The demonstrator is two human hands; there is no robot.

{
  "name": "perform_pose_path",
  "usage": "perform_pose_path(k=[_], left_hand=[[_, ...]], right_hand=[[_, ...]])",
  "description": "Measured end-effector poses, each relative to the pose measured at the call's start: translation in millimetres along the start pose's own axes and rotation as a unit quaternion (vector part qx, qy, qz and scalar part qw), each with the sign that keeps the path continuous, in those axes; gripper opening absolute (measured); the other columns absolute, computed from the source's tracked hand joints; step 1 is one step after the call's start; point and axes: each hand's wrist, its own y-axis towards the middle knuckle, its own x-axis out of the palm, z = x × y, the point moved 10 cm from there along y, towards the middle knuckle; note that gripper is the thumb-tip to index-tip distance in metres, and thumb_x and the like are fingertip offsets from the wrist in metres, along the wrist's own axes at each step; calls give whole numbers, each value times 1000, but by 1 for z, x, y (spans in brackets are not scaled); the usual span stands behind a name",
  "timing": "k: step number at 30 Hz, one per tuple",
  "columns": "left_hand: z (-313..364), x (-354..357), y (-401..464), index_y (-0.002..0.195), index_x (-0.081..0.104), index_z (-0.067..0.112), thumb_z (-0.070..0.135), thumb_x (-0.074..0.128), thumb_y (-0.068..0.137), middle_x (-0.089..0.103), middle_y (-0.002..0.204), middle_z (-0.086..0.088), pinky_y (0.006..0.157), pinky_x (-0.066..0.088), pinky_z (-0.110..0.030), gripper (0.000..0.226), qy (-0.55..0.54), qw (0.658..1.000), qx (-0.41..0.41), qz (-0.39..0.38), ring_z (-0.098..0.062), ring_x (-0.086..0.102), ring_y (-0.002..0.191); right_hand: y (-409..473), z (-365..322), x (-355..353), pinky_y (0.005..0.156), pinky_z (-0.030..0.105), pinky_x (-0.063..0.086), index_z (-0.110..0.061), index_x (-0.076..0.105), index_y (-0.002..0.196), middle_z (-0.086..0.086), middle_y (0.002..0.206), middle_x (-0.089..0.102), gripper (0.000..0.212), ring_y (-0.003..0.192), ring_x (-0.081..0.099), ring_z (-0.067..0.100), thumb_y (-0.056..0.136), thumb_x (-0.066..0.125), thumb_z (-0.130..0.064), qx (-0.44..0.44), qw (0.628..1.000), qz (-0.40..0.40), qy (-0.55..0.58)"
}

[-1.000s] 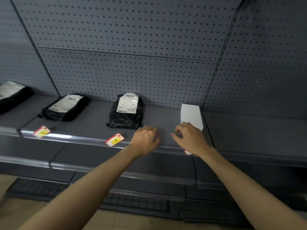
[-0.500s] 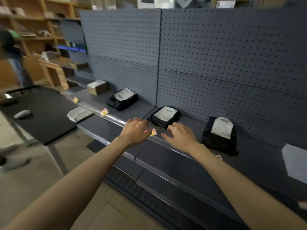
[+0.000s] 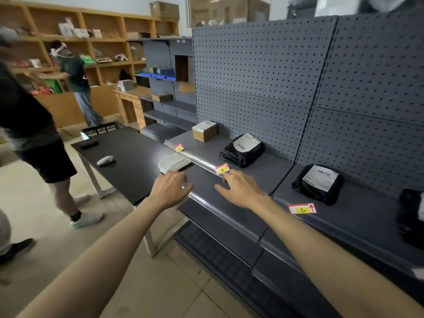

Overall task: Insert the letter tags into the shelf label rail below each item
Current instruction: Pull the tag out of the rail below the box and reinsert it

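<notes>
A grey shelf carries a cardboard box (image 3: 205, 131) and two black parcels (image 3: 243, 149) (image 3: 318, 182); a third parcel (image 3: 411, 212) shows at the right edge. Three red-and-yellow letter tags sit in the shiny label rail (image 3: 202, 162): one (image 3: 179, 148) below the box, one (image 3: 222, 169) below the first parcel, one marked C (image 3: 302, 208) below the second. My left hand (image 3: 171, 188) hovers with fingers apart near the rail, holding nothing. My right hand (image 3: 239, 189) is spread just right of the middle tag, fingertips close to it.
A black table (image 3: 124, 157) stands left of the shelf with a white basket (image 3: 174, 162), a grey mouse-like object (image 3: 105, 160) and a dark device (image 3: 89, 143). A person in dark shorts (image 3: 34, 138) stands close on the left; another person stands by wooden shelves behind.
The view has swung far left along the shelf. Both hands moved left with it, from the white box's spot past the parcels to the left end of the rail.
</notes>
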Motion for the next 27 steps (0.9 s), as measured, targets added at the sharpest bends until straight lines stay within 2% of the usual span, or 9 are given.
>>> perform_pose_path(k=[3, 6, 15, 21, 24, 27], left_hand=[[-41, 4, 18, 79, 59, 17, 43, 48, 88, 67, 89, -7, 72, 44, -36, 30, -2, 1000, -6, 5, -26, 60, 84], [-77, 14, 45, 79, 59, 18, 45, 47, 88, 67, 88, -5, 72, 46, -37, 31, 4, 1000, -2, 3, -24, 59, 83], [-161, 44, 183, 102, 63, 15, 44, 47, 90, 67, 102, -6, 82, 44, -39, 35, 21, 998, 54, -13, -27, 59, 98], [-216, 63, 262, 103, 62, 18, 40, 55, 88, 66, 106, -2, 81, 44, -36, 27, 24, 996, 86, -24, -24, 57, 104], [-237, 84, 292, 102, 61, 19, 35, 59, 86, 65, 106, -2, 79, 44, -35, 22, 14, 994, 100, -40, -24, 55, 105], [-252, 110, 319, 101, 61, 20, 34, 61, 85, 65, 106, -1, 83, 45, -37, 21, -1, 991, 120, -53, -24, 54, 106]], right_hand=[[42, -20, 19, 78, 41, 49, -11, 60, 95, 7, 103, 63, 42, 96, 59, 27, 92, 46, -51, -6, 1000, -6, 2], [86, -34, 38, 77, 41, 48, -10, 61, 96, 7, 103, 63, 42, 97, 58, 27, 93, 45, -50, -4, 1000, -8, -4], [238, -39, 96, 69, 34, 39, -12, 59, 95, 8, 98, 59, 34, 92, 56, 27, 95, 45, -43, 28, 999, 10, 35], [320, -41, 132, 71, 38, 49, -13, 59, 95, 7, 100, 60, 32, 90, 57, 24, 95, 43, -42, 56, 998, -1, 30], [350, -37, 149, 73, 37, 51, -13, 59, 101, 6, 104, 60, 30, 94, 57, 23, 93, 49, -40, 64, 998, -12, 12], [375, -28, 164, 75, 39, 52, -11, 60, 104, 7, 105, 60, 30, 96, 58, 25, 92, 56, -39, 78, 997, -11, 3]])
